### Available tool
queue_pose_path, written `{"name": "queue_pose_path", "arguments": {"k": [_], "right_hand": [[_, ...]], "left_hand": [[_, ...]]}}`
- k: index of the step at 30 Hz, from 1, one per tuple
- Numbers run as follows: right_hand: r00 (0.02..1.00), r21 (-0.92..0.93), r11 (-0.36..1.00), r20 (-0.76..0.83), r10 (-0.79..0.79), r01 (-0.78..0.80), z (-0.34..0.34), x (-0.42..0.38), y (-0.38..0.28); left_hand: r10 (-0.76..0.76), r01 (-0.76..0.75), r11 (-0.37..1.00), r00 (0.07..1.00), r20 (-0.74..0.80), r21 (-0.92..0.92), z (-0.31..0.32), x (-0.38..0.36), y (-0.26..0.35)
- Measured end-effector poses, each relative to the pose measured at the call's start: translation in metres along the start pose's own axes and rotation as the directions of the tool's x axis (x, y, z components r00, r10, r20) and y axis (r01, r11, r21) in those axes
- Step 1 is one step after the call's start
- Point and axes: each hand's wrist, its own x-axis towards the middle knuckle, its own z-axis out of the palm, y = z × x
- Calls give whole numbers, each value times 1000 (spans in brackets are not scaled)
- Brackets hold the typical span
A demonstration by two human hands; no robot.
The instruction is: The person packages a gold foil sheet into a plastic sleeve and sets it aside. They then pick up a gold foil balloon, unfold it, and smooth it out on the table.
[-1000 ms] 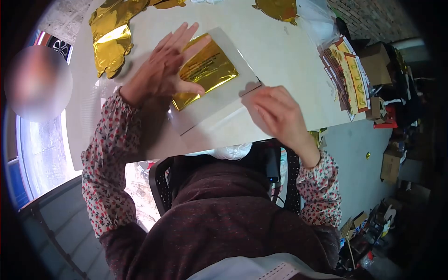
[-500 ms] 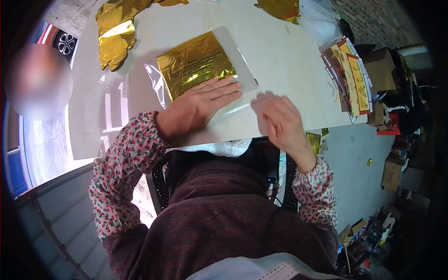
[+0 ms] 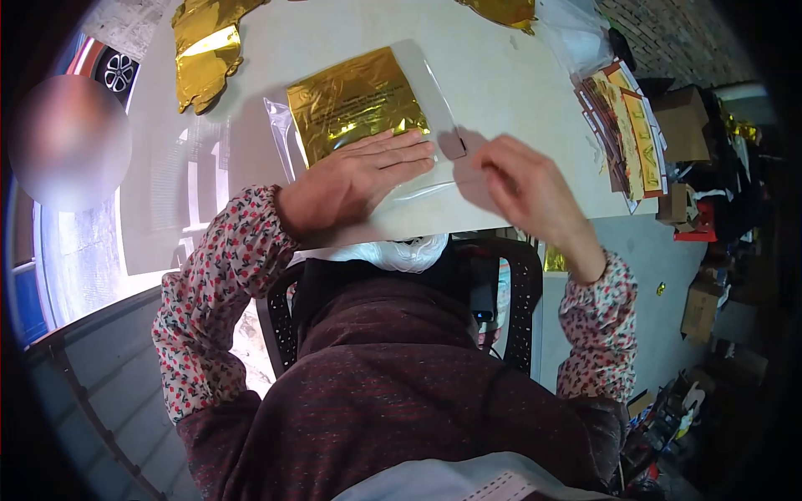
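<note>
A folded sheet of gold foil (image 3: 351,96) with small printed text lies inside a clear plastic bag (image 3: 430,96) on the table. My left hand (image 3: 355,175) rests flat across the near edge of the foil and bag, fingers stretched out. Just right of the bag, near its corner with a small dark mark, my right hand (image 3: 530,185) hovers over the tabletop. Its fingers are curled in toward the thumb, and whatever may be between them is hidden.
Gold foil pieces lie at the table's far left (image 3: 205,63) and far edge. On the right sit a pile of printed cards (image 3: 622,138) and white plastic film (image 3: 572,37). Cardboard boxes (image 3: 681,125) stand beyond the table (image 3: 518,92). A blurred round patch covers something at left.
My right hand has shifted right and slightly away from me, with its fingers still curled. My left hand stays flat on the bag. The view has tilted slightly.
</note>
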Motion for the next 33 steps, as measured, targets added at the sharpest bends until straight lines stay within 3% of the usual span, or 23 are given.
{"name": "queue_pose_path", "arguments": {"k": [4, 8, 14, 17, 20, 22, 24, 25, 26, 27, 28, 29, 30, 31, 32, 33], "right_hand": [[968, -161, 960, 146, -206, 228, 2, 18, 7], [899, -295, 878, 345, -271, 378, 2, 30, -3], [861, -431, 803, 472, -187, 411, 5, 36, -19], [865, -444, 789, 456, -211, 426, 14, 35, -10], [866, -16, 943, 400, -299, 333, 23, -1, -31], [610, 122, 958, 748, -260, 259, 32, -62, -49], [659, 249, 956, 695, -288, 155, 25, -127, -34], [653, 173, 969, 758, -15, -177, 9, -151, -22], [555, 76, 869, 795, 243, -489, -12, -181, -4], [592, 329, 572, 720, 363, -751, -22, -242, 34], [356, -72, 556, 698, 621, -828, -19, -324, 88], [250, 140, 216, 718, 649, -966, -13, -443, 136], [501, -397, 702, 501, 706, -592, 14, -581, 156], [696, -925, 374, 227, 681, -65, 39, -702, 169], [305, -860, 223, 83, 949, -459, 40, -666, 130], [76, -799, 65, 24, 997, -598, 43, -632, 113]], "left_hand": [[11, -11, 1000, 1000, 1, -3, 1, -1, -2], [12, -12, 1000, 1000, 15, -18, 2, -3, -4], [36, -36, 999, 999, -9, -37, 0, 0, -4], [31, -31, 999, 999, -16, -6, 1, 1, -2], [4, -4, 1000, 1000, -22, -10, 3, 0, -3], [-30, 29, 999, 999, -29, -29, 8, -1, -4], [-14, 13, 1000, 1000, -15, -18, 11, -3, -10], [-8, 8, 1000, 1000, -20, -9, 11, -3, -9], [-5, 5, 1000, 1000, -24, -1, 11, -3, -8], [5, -4, 999, 1000, -22, 35, 12, -3, -7], [16, -15, 997, 1000, -19, 73, 12, -3, -6], [28, -26, 993, 999, -15, 111, 12, -3, -6], [53, -48, 989, 998, -30, 138, 12, -3, -6], [75, -65, 983, 996, -50, 171, 14, -3, -6], [95, -79, 975, 993, -68, 209, 13, -2, -8], [121, -105, 961, 992, -48, 256, 10, -2, -6]]}}
